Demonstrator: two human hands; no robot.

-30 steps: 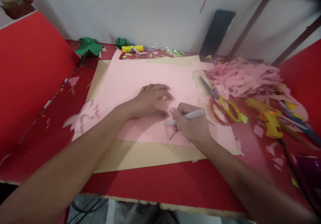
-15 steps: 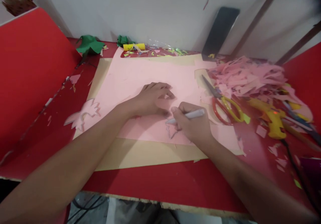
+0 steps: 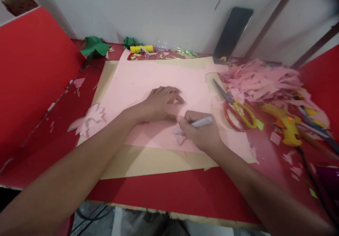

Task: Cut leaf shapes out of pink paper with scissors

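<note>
My right hand grips a light grey marker, its tip low over a large pink sheet. Just below the tip, a small jagged outline is drawn on the sheet. My left hand rests on the pink sheet with its fingers bent and apart; what may lie beneath its palm is hidden. A pale yellow sheet shows under the pink one. By my left forearm lies a pink leaf-like cutout with pointed edges.
Scissors with red and yellow handles lie right of the sheet, beside a heap of pink paper strips. A yellow glue gun with a lit red light lies farther right. A dark phone leans on the wall. Green crumpled paper lies back left.
My right hand and the marker have shifted slightly left and down along the outline. My left hand stays in place.
</note>
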